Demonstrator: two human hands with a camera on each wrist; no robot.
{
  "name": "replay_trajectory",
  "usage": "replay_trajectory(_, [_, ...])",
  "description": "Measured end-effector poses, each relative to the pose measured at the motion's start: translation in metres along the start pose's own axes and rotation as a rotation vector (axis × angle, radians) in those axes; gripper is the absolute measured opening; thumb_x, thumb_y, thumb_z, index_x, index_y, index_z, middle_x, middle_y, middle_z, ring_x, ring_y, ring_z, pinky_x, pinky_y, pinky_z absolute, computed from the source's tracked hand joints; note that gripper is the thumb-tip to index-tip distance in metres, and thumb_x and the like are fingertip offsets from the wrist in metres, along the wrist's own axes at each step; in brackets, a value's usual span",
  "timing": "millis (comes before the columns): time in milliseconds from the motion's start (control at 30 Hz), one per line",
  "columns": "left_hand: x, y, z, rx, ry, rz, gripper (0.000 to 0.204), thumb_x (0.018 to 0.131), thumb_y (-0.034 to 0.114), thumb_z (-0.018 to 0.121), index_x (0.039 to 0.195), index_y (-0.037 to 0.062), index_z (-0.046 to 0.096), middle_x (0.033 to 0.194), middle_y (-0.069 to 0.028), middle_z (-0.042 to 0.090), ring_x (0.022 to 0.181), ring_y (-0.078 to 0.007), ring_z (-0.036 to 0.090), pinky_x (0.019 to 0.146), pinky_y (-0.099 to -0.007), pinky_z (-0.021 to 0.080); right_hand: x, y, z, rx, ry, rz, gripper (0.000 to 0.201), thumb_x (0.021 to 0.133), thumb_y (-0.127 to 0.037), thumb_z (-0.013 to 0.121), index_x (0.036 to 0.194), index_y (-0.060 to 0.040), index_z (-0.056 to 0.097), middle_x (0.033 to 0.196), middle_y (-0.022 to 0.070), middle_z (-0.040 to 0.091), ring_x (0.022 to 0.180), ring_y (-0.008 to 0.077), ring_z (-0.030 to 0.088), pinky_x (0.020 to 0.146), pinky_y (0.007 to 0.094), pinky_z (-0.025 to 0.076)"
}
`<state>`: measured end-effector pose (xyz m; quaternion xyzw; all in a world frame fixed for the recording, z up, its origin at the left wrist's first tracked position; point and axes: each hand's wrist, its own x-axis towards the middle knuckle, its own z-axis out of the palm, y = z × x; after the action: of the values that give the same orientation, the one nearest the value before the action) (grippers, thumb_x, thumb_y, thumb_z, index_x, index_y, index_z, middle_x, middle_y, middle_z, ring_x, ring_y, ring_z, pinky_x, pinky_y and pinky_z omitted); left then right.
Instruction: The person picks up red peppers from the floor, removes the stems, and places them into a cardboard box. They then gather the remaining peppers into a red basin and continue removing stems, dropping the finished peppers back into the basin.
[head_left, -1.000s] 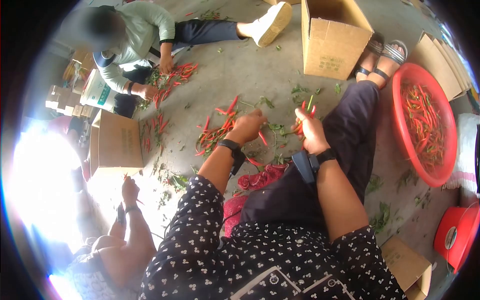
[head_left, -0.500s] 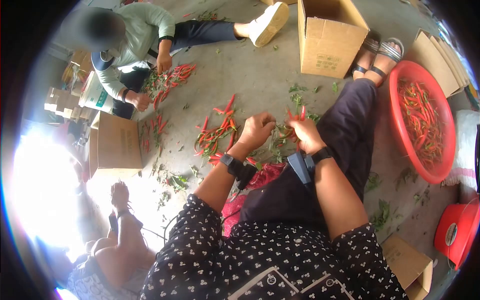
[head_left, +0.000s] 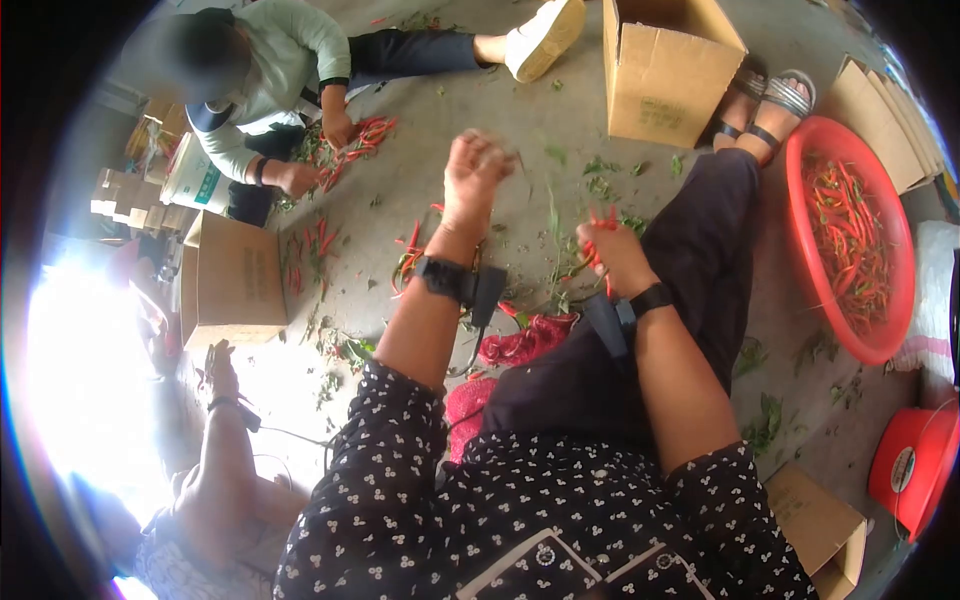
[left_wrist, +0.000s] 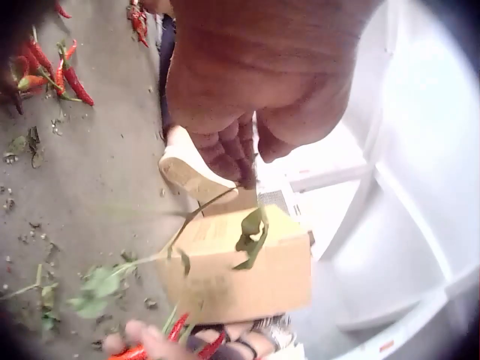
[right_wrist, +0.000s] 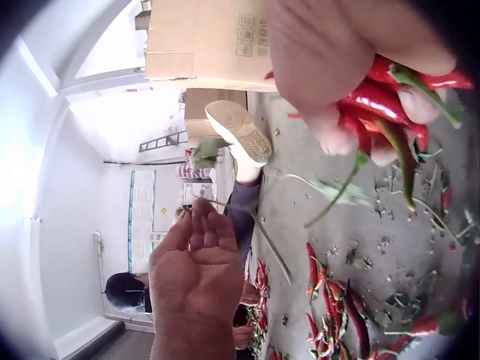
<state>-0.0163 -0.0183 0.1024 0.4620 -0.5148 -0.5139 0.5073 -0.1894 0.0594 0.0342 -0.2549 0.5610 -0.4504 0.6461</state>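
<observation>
My left hand [head_left: 473, 185] is raised over the floor, left of and farther forward than my right hand [head_left: 622, 258]. In the right wrist view the palm of the left hand [right_wrist: 196, 281] shows with its fingers loosely extended; a leafy stem [right_wrist: 259, 225] is at its fingertips, and whether they touch it is unclear. Several red peppers [right_wrist: 375, 101] and a greenish one are gripped in my right hand [right_wrist: 330, 60]. Part of a pepper pile [head_left: 408, 258] shows beside my left forearm, which covers the rest.
A red basin [head_left: 900, 250] of peppers stands at the right, near a red bucket [head_left: 905, 470]. Cardboard boxes [head_left: 665, 90] [head_left: 235, 280] stand ahead and at the left. Another person [head_left: 290, 60] sorts through peppers at the upper left; someone else sits at the lower left.
My left hand has moved forward and left, away from my right hand, and its fingers have loosened. My right hand stays nearly in place, still gripping peppers. The lower-left person's arm has shifted.
</observation>
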Motion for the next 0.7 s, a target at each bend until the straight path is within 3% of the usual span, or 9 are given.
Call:
replay_trajectory(33, [0.000,0.004,0.000,-0.184,0.174,0.110,0.015,0.076,0.006,0.059,0.091,0.0044,0.057,0.093,-0.0069,0.055,0.078,-0.0153,0.054,0.066,-0.0294,0.045,0.000,-0.001,-0.002,-0.001,-0.004,0.006,0.014,0.076,-0.018,0.059,0.073,-0.0046,0.058,0.060,0.0030,0.055,0.049,0.0104,0.049,0.037,0.0224,0.031])
replay_trajectory(67, [-0.004,-0.004,-0.009,-0.181,0.180,0.109,0.015,0.076,0.006,0.059,0.091,0.0044,0.057,0.093,-0.0069,0.055,0.078,-0.0153,0.054,0.066,-0.0294,0.045,0.000,-0.002,-0.004,0.016,0.023,0.013,0.014,0.076,-0.018,0.060,0.073,-0.0047,0.058,0.060,0.0033,0.055,0.049,0.0105,0.049,0.038,0.0225,0.031])
replay_trajectory(133, [-0.018,-0.041,-0.041,0.909,-0.316,0.558,0.019,0.069,0.005,0.061,0.087,0.0077,0.057,0.096,-0.0080,0.051,0.086,-0.0219,0.054,0.071,-0.0330,0.046,-0.002,-0.008,-0.003,0.036,0.049,0.021,0.015,0.076,-0.019,0.061,0.072,-0.0048,0.058,0.060,0.0035,0.055,0.049,0.0107,0.049,0.039,0.0226,0.032])
replay_trajectory(200, [-0.056,-0.057,-0.058,1.163,-0.845,0.355,0.022,0.063,0.007,0.063,0.083,0.0103,0.058,0.089,-0.0077,0.051,0.084,-0.0258,0.055,0.069,-0.0354,0.047,-0.005,-0.009,0.001,-0.046,0.051,0.039,0.016,0.075,-0.019,0.063,0.073,-0.0046,0.059,0.061,0.0033,0.055,0.050,0.0105,0.049,0.041,0.0225,0.032])
replay_trajectory(267, [-0.093,-0.067,-0.066,1.379,-0.991,0.232,0.018,0.065,0.009,0.063,0.083,0.0122,0.059,0.089,-0.0073,0.052,0.087,-0.0253,0.055,0.068,-0.0376,0.046,-0.007,-0.010,0.003,-0.053,0.010,0.052,0.016,0.075,-0.020,0.063,0.074,-0.0045,0.059,0.062,0.0031,0.056,0.050,0.0106,0.049,0.042,0.0228,0.032])
replay_trajectory(400, [-0.114,-0.070,-0.078,1.405,-0.759,0.208,0.011,0.069,0.012,0.062,0.080,0.0099,0.059,0.083,-0.0078,0.057,0.082,-0.0269,0.058,0.065,-0.0367,0.047,-0.009,-0.005,0.006,-0.059,-0.131,0.019,0.016,0.073,-0.020,0.063,0.070,-0.0054,0.058,0.060,0.0041,0.055,0.049,0.0112,0.049,0.041,0.0254,0.032])
replay_trajectory(467, [-0.104,-0.050,-0.076,1.243,-0.608,-0.094,0.013,0.073,0.015,0.061,0.082,0.0064,0.061,0.075,-0.0071,0.061,0.071,-0.0216,0.061,0.062,-0.0328,0.047,-0.014,-0.011,0.007,-0.099,-0.171,0.030,0.017,0.072,-0.021,0.064,0.070,-0.0050,0.058,0.061,0.0044,0.055,0.050,0.0114,0.050,0.042,0.0252,0.034])
replay_trajectory(500, [-0.099,-0.047,-0.075,1.242,-0.608,-0.092,0.013,0.073,0.015,0.061,0.082,0.0064,0.061,0.075,-0.0071,0.061,0.071,-0.0216,0.061,0.062,-0.0328,0.047,-0.017,-0.012,0.007,-0.138,-0.210,0.047,0.018,0.072,-0.022,0.064,0.071,-0.0046,0.058,0.061,0.0047,0.056,0.051,0.0115,0.050,0.044,0.0251,0.035])
replay_trajectory(700, [-0.076,-0.018,-0.042,0.581,-0.413,-0.288,0.021,0.081,0.018,0.058,0.087,-0.0022,0.061,0.068,-0.0045,0.061,0.063,-0.0080,0.059,0.055,-0.0245,0.046,-0.025,-0.015,0.016,-0.215,-0.264,0.098,0.018,0.072,-0.022,0.065,0.076,-0.0044,0.061,0.065,0.0040,0.057,0.053,0.0120,0.051,0.049,0.0247,0.038])
